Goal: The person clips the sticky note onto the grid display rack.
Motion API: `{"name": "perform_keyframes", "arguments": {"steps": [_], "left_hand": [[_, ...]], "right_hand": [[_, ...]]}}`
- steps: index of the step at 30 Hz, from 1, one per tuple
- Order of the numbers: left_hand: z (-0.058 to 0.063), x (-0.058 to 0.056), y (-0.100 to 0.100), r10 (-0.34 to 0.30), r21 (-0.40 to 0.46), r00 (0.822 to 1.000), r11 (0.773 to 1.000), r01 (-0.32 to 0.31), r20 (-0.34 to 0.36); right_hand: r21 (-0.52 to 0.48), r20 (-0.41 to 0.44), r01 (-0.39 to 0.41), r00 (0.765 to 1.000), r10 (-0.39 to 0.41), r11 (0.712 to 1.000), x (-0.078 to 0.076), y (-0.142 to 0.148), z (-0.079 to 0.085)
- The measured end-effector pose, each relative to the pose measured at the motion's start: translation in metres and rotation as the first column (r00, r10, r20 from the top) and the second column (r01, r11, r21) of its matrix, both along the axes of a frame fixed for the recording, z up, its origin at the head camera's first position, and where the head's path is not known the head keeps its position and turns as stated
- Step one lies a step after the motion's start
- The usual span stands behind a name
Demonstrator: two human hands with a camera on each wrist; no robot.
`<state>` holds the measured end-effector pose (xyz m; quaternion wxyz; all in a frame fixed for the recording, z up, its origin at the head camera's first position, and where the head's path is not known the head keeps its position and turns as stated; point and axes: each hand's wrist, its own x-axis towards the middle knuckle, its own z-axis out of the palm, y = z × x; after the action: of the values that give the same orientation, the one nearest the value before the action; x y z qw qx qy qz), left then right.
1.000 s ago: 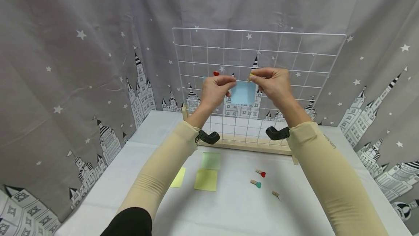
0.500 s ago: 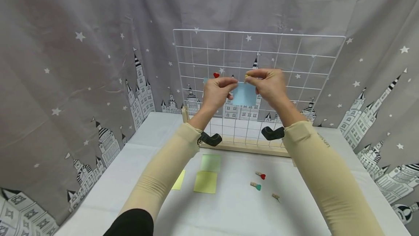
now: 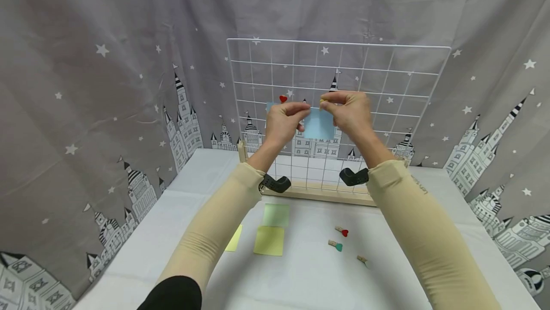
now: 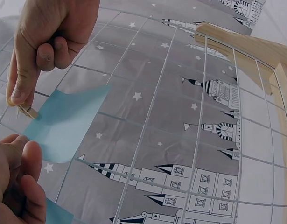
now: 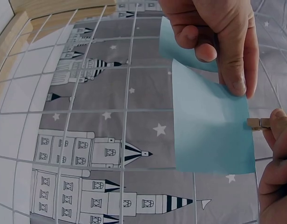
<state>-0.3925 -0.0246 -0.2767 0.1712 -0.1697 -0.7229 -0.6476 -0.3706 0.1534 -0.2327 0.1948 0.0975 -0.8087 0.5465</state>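
Note:
A blue sticky note [image 3: 319,124] lies against the white wire grid [image 3: 378,69]. My left hand [image 3: 283,121] pinches its upper left corner between thumb and fingertips. With my right hand [image 3: 350,112] I pinch a small wooden clothespin [image 5: 259,123], whose tip meets the note's top edge in the right wrist view. A yellow bit of the clothespin shows at my right fingertips in the head view. Behind my left hand, a second blue note [image 5: 167,44] is mostly hidden, with a red heart [image 3: 283,98] just above it.
Below on the white table lie a green note [image 3: 276,215], a yellow note [image 3: 269,240] and another yellow note [image 3: 233,239] partly behind my left sleeve. Clothespins with a red heart [image 3: 342,231] and a green heart [image 3: 335,245], plus another clothespin [image 3: 362,259], lie to the right.
My right hand has moved left along the note's top edge with the clothespin, from near the right corner to about the middle. My left hand stays at the corner.

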Motion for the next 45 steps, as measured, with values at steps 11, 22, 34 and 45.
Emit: {"name": "perform_keyframes", "arguments": {"steps": [11, 22, 34, 45], "left_hand": [[-0.002, -0.003, 0.002, 0.013, 0.013, 1.0, 1.0, -0.013, 0.008], [-0.002, -0.003, 0.004, 0.005, 0.014, 1.0, 1.0, -0.005, -0.007], [-0.002, -0.002, 0.006, 0.021, 0.021, 0.999, 1.0, -0.02, -0.026], [-0.004, -0.002, 0.009, 0.048, 0.043, 0.998, 0.998, -0.047, -0.043]], "right_hand": [[0.062, -0.027, 0.043, 0.999, -0.041, 0.997, 0.001, -0.004, -0.001], [0.134, -0.044, 0.078, 0.996, -0.072, 0.988, 0.004, -0.009, 0.0], [0.285, -0.206, 0.162, 0.973, -0.105, 0.945, 0.001, -0.016, 0.0], [0.347, -0.238, 0.201, 0.964, -0.121, 0.916, 0.001, -0.017, -0.001]]}}
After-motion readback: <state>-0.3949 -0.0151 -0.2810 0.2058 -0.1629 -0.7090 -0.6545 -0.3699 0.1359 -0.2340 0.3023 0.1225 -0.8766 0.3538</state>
